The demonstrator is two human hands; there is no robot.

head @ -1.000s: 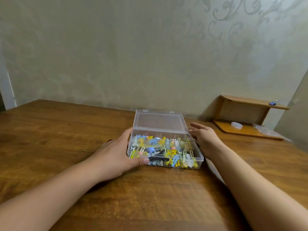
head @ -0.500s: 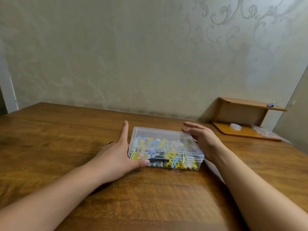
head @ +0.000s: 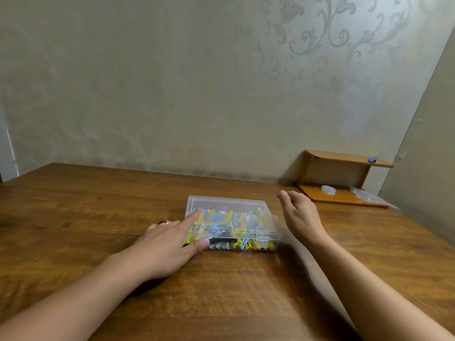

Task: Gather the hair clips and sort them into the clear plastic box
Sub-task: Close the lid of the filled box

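Observation:
The clear plastic box (head: 246, 205) lies on the wooden table (head: 86, 205) with its lid down. Several yellow, blue and pink hair clips (head: 236, 222) show through the plastic. My left hand (head: 170, 242) is at the box's left end: its forefinger lies straight on top of the lid and its thumb touches the front wall near the corner. My right hand (head: 300, 215) hovers just right of the box, fingers loosely bent, touching nothing.
A small wooden shelf (head: 344, 161) stands at the back right against the wall, with a blue binder clip (head: 373, 159) on top, a small clear lid (head: 328, 189) and a plastic bag (head: 366, 195) on its base. A wall closes in on the right.
The lid stood open a second ago and now lies flat on the box. My left forefinger moved onto the lid. My right hand drew away from the box to the right.

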